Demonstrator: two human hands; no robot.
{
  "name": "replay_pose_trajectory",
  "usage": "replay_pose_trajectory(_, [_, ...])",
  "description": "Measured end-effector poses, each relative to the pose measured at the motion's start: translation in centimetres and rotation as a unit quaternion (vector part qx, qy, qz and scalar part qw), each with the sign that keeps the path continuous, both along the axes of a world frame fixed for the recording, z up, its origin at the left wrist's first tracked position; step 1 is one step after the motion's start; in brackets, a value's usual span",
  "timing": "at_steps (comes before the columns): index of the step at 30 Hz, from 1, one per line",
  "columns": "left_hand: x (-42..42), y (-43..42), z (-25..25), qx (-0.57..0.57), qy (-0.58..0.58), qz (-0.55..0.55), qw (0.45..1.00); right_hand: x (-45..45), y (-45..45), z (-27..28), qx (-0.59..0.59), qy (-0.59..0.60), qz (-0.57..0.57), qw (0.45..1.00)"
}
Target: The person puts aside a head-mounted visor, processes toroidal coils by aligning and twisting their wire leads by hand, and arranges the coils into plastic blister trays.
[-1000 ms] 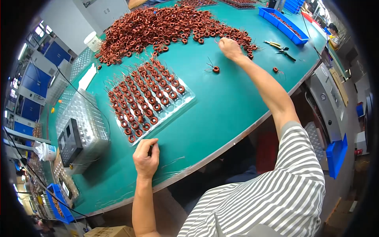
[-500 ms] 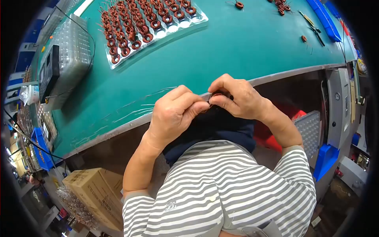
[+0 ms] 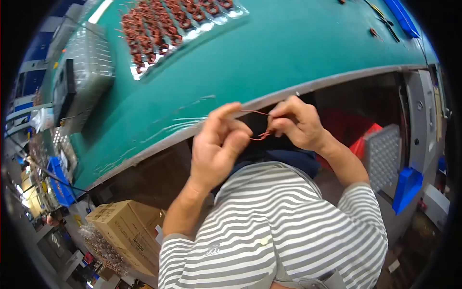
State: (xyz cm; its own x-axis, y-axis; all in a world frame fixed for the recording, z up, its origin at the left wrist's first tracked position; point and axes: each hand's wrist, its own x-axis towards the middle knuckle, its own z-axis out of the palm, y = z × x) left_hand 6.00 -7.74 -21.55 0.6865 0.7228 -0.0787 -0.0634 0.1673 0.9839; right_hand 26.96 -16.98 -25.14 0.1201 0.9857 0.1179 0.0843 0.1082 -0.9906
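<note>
One coil (image 3: 270, 125), probably, mostly hidden

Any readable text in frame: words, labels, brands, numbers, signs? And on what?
Nothing reads with certainty.
Cardboard box: several printed lines, too blurred to quote.
Striped shirt: small chest emblem, no letters I can make out.
Dark device at left: no legible marking.

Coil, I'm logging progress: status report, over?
Right hand pinching the coil, mostly hidden. Left hand at the reddish wires, grip unclear. Nothing visibly in the way.
</note>
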Motion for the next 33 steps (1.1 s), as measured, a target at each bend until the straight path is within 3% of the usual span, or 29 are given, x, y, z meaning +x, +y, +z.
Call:
replay_pose_trajectory(1, [-0.1,-0.7,0.3,-0.050,0.021,0.002,0.998,0.2,-0.1,0.3,-0.003,-0.008,-0.011,1.000])
replay_pose_trajectory(3, [-0.3,-0.8,0.3,0.113,0.130,-0.026,0.985,0.1,-0.6,-0.8,0.009,-0.018,-0.012,1.000])
replay_pose_trajectory(5, [-0.5,-0.3,0.5,0.195,0.116,-0.073,0.971,-0.6,-0.6,-1.5,0.021,0.045,0.007,0.999])
replay_pose_trajectory(8, [-0.3,-0.2,-0.3,0.285,0.090,-0.090,0.950,-0.8,-0.2,-1.2,0.047,0.032,0.036,0.998])
replay_pose_trajectory(9, [-0.5,-0.4,-0.3,0.274,0.097,-0.073,0.954,-1.1,-0.2,-1.2,0.049,0.062,0.040,0.996])
replay_pose_trajectory(11, [-1.0,-0.3,0.0,0.314,0.126,-0.022,0.941,-0.4,-0.6,-1.1,0.107,-0.052,0.071,0.990])
replay_pose_trajectory(13, [-0.9,-0.3,-0.3,0.306,0.147,-0.001,0.941,-0.9,-0.9,-0.4,0.185,-0.058,0.075,0.978])
replay_pose_trajectory(14, [-0.9,-0.8,-0.2,0.316,0.138,0.014,0.939,-0.5,-1.7,-0.2,0.103,-0.040,0.105,0.988])
replay_pose_trajectory(15, [-0.4,-1.0,0.1,0.319,0.142,0.029,0.937,-0.9,-2.5,-0.1,0.006,0.118,0.078,0.990])
replay_pose_trajectory(16, [-0.2,-1.3,-0.5,0.306,0.135,0.046,0.941,-0.8,-2.8,-0.5,-0.008,0.124,0.085,0.989])
replay_pose_trajectory(19, [0.1,-2.7,-2.4,0.032,0.073,0.060,0.995,-0.1,-3.0,-1.0,-0.023,0.112,0.093,0.989])
replay_pose_trajectory(21, [0.9,-3.7,-2.7,-0.110,-0.054,0.075,0.990,-0.1,-3.4,-1.2,-0.039,0.105,0.092,0.989])
replay_pose_trajectory(23, [1.0,-4.4,-3.1,-0.201,-0.086,0.044,0.975,-0.2,-3.7,-1.6,-0.059,0.122,0.092,0.986])
replay_pose_trajectory(30, [0.6,-4.6,-4.6,-0.151,-0.031,0.060,0.986,-1.5,-3.7,-2.6,-0.083,0.131,0.055,0.986])
replay_pose_trajectory(33, [1.0,-3.9,-4.0,-0.104,-0.006,0.048,0.993,-2.1,-2.9,-2.6,-0.020,0.084,0.051,0.995])
